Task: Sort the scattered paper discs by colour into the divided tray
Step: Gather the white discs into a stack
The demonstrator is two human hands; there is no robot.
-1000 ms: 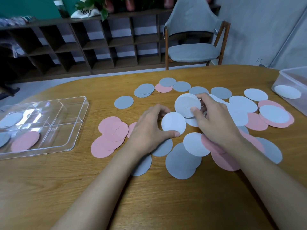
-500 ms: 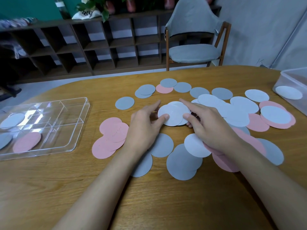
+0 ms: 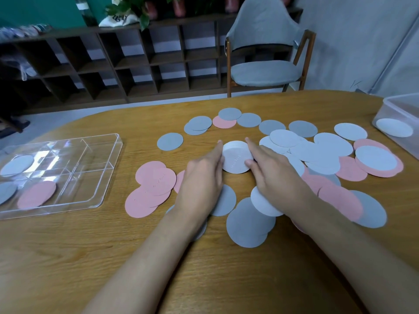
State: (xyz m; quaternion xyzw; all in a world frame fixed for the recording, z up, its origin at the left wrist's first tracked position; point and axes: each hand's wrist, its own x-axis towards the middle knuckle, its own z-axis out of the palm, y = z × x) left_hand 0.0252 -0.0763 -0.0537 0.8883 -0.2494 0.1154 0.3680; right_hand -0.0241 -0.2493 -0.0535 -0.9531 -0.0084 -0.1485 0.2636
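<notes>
A small white stack [image 3: 237, 157] of paper discs is pressed between two hands on the wooden table [image 3: 204, 268]. The left hand [image 3: 204, 175] is laid edge-on against the stack's left rim, fingers straight and together. The right hand [image 3: 274, 175] is set against the right rim, forefinger straight and thumb tip touching the near edge. Neither hand is curled round the stack; it is only squeezed between straight fingers. The top disc is round and matt white, a faint embossed mark is seen across its face, and a thin layered edge shows at the far side.

Left of the stack, overlapping pink discs [image 3: 154, 184] are spread. Further left the divided tray [image 3: 108, 177] of clear plastic is set, with a tray white disc [image 3: 17, 165], a tray grey disc [image 3: 6, 192] and a tray pink disc [image 3: 37, 194] laid in separate compartments.

Beyond the stack a row of grey discs [image 3: 230, 114] is strung, with one pink disc tucked among them. Right of the stack, loose white discs [image 3: 283, 138] are heaped over further pink ones. On the near side of the stack, large grey discs [image 3: 249, 223] are overlapped, and a single white disc [image 3: 263, 202] is partly covered by the right hand.

Far right of the stack a clear box [image 3: 399, 105] is seen with one white disc inside. Behind the table a grey chair [image 3: 265, 71] and a dark shelf [image 3: 136, 64] are placed.
</notes>
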